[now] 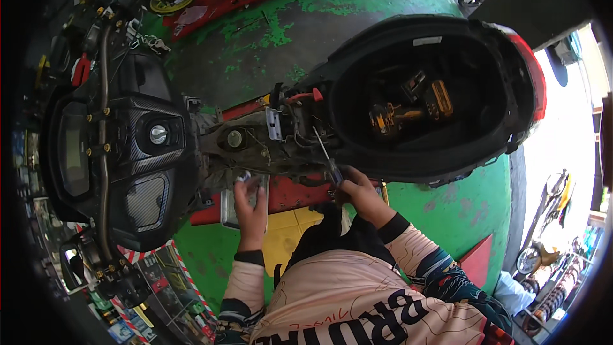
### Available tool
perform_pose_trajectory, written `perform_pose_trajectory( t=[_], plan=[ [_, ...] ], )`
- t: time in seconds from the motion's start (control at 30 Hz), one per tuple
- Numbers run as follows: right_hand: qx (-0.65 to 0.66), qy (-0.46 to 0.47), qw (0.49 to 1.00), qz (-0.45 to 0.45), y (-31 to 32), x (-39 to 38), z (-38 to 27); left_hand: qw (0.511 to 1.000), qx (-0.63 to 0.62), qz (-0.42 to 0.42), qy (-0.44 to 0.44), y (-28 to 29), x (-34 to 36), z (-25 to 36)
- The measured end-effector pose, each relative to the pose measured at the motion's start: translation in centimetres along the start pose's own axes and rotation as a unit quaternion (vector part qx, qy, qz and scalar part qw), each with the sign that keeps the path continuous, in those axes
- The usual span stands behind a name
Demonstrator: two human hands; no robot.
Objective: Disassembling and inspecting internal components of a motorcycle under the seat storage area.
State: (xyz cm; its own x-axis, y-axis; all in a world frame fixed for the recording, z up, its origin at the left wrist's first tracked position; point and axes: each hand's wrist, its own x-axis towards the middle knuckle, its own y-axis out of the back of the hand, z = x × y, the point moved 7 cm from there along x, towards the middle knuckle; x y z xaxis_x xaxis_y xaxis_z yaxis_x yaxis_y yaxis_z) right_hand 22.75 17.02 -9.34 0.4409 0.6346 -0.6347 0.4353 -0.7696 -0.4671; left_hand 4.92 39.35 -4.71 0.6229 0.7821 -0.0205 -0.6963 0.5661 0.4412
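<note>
1. Far left, the scooter's display panel (74,144) looks dim, its markings unreadable; beyond it, the surroundings sink into the dark fisheye rim.
2. Next comes a silver-topped knob (158,133) in a carbon-patterned cover; any lettering there is too small to read.
3. The left hand (251,206) is raised beside the scooter's exposed frame (255,147), partly hiding a metal tray (227,207). Its thumb and index finger stand apart; a small pale bit shows at the fingertips, but I cannot tell whether it is gripped.
4. The screwdriver (334,171) slants up over the frame's right part; whether its tip touches anything is unclear. The right hand (364,199) grasps its handle, fingers curled round and partly covering it.
5. The wearer's shirt (348,275) bears dark and red lettering, cut off below.
6. Rightmost, the storage bucket (485,134) carries a pale, illegible label (427,41); yellow-and-black tools (384,119) lie shadowed inside.
</note>
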Motion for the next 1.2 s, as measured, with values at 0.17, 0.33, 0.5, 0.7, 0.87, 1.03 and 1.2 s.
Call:
perform_pose_trajectory(
  t=[0.17,0.33,0.5,0.7,0.87,1.03,1.2],
  plan=[
    [0.038,-0.052,0.998,-0.020,-2.6,0.5,1.7,0.991,0.058,-0.077,-0.089,-5.0,9.6,7.8],
    [0.009,-0.063,0.998,0.002,-6.4,2.5,1.1,0.969,0.144,-0.099,-0.176,-7.3,13.3,8.4],
    [-0.014,-0.016,0.999,0.046,-7.1,4.9,2.4,0.943,0.224,-0.120,-0.215,-8.1,12.2,6.5],
    [0.021,0.065,0.987,0.149,-6.8,5.7,2.6,0.942,0.209,-0.098,-0.245,-8.6,11.6,8.1],
    [-0.069,0.104,0.983,0.134,-5.6,5.7,2.6,0.944,0.196,-0.086,-0.251,-9.0,11.2,7.9],
    [-0.060,0.055,0.991,0.110,-4.5,5.8,3.3,0.955,0.160,-0.081,-0.236,-9.6,10.8,8.4],
    [-0.104,0.146,0.973,0.147,-4.9,4.7,1.6,0.954,0.151,-0.082,-0.246,-9.7,10.6,8.6]
  ],
)
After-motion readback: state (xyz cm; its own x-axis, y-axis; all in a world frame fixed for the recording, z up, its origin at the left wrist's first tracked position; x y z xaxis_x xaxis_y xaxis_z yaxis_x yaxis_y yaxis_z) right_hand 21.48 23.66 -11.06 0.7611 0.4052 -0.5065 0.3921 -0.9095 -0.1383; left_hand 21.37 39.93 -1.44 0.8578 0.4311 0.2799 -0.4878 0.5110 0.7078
